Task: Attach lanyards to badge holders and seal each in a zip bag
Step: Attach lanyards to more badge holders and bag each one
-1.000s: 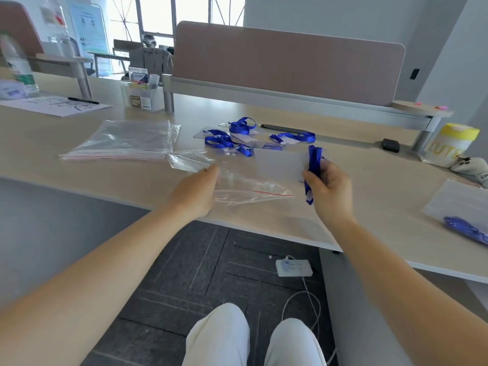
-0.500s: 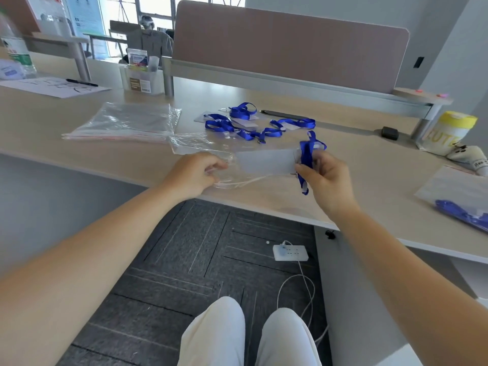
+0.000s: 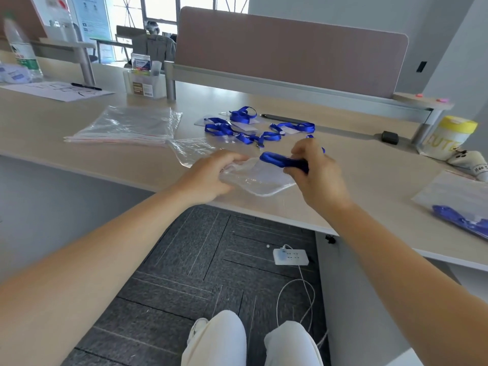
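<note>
Clear plastic and blue ribbon, both held above the near edge of the table (image 3: 369, 180).

Your left hand (image 3: 211, 173) pinches the mouth end of the zip bag (image 3: 261, 180), fingers curled on the film, likely to keep the opening spread and steady. Your right hand (image 3: 314, 167) is clamped round the bundled blue lanyard (image 3: 280, 161), held bunched so the loose strap goes in as one lump; its badge holder is hard to tell apart from the bag film. The bundle sits right at the bag's mouth, so loading looks under way, seal not yet made. More lanyards and holders (image 3: 253, 130) wait further back on the table, the spare bag stack (image 3: 126, 125) to their left, a filled bag (image 3: 459, 207) to your right.
</note>
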The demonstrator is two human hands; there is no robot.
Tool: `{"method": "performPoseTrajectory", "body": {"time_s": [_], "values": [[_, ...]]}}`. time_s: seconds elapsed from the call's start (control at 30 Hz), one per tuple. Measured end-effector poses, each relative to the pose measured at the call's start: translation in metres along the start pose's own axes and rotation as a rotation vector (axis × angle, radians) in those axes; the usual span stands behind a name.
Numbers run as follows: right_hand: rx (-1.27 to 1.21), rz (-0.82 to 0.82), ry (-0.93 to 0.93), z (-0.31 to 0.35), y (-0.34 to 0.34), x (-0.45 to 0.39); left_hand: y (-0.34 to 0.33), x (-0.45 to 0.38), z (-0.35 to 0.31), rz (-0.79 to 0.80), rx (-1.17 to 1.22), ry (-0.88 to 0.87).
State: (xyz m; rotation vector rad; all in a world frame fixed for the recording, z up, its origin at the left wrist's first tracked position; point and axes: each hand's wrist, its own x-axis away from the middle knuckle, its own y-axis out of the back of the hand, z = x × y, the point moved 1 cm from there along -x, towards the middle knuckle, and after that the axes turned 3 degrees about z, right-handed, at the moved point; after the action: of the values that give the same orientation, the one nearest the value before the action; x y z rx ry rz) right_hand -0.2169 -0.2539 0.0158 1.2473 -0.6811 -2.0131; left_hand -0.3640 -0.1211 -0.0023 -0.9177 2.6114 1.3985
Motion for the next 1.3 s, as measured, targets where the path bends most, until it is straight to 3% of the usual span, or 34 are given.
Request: {"method": "performPoseTrajectory", "body": {"time_s": [0.2,0.47,0.67,0.87,1.0,1.2,1.3], "values": [[0.016,-0.135,0.137,-0.011,-0.005,-0.009,-0.002,-0.019,-0.012,-0.109,0.195,-0.072],[0.043,-0.182,0.136,-0.020,0.001,-0.019,-0.010,-0.042,-0.019,-0.206,0.205,-0.078],[-0.145,-0.120,-0.066,-0.021,0.009,-0.027,-0.011,-0.058,-0.026,-0.153,0.346,-0.073],[-0.147,-0.222,-0.014,-0.021,0.010,-0.037,-0.009,-0.069,-0.029,-0.092,0.259,-0.097],[-0.015,-0.248,0.083,-0.025,0.011,-0.043,-0.005,-0.076,-0.026,-0.162,0.347,-0.141],[-0.206,-0.260,-0.059,-0.024,0.012,-0.054,-0.002,-0.087,-0.023,-0.155,0.409,-0.187],[-0.204,-0.234,-0.020,-0.018,0.007,-0.059,-0.002,-0.090,-0.023,-0.144,0.448,-0.210]]}}
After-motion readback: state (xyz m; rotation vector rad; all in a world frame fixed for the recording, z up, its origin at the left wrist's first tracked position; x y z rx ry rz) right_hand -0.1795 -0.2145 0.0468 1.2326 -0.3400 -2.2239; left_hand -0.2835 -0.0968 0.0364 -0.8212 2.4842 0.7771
